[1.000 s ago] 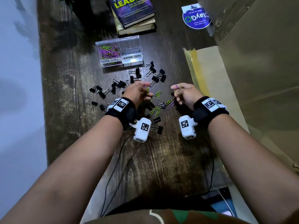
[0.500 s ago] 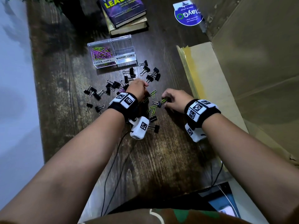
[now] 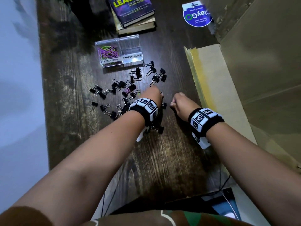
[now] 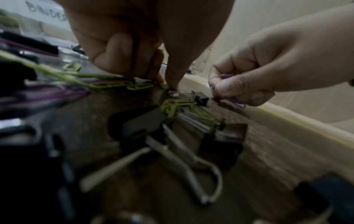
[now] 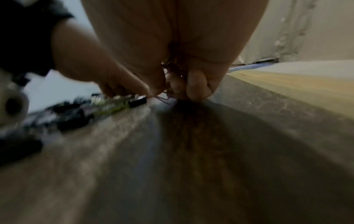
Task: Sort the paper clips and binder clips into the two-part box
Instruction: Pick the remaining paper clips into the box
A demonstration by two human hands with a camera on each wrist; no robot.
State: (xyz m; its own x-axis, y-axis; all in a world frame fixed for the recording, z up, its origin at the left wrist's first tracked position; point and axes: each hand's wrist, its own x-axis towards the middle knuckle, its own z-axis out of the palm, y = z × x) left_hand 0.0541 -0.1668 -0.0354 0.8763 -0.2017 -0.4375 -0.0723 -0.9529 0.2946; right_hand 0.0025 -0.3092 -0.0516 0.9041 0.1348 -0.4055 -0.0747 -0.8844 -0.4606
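- Dark wooden table, head view: clear two-part box sits at the far side, left half labelled PAPER CLIPS holds purple and green clips, right half labelled BINDER CLIPS looks empty.
- Black binder clips scattered between box and hands; stacked books behind the box, cardboard along the right edge.
- Left hand down among the clips, right hand just beside it; finger state unclear from here.
- Left wrist view: left hand fingers curled, tips pinched together down at the table by a green paper clip and a binder clip; what they grip cannot tell.
- Same view: right hand pinches purple paper clips between thumb and fingers.
- Right wrist view, blurred: right hand fingertips bunched on purple wire at the tabletop, left hand close alongside.
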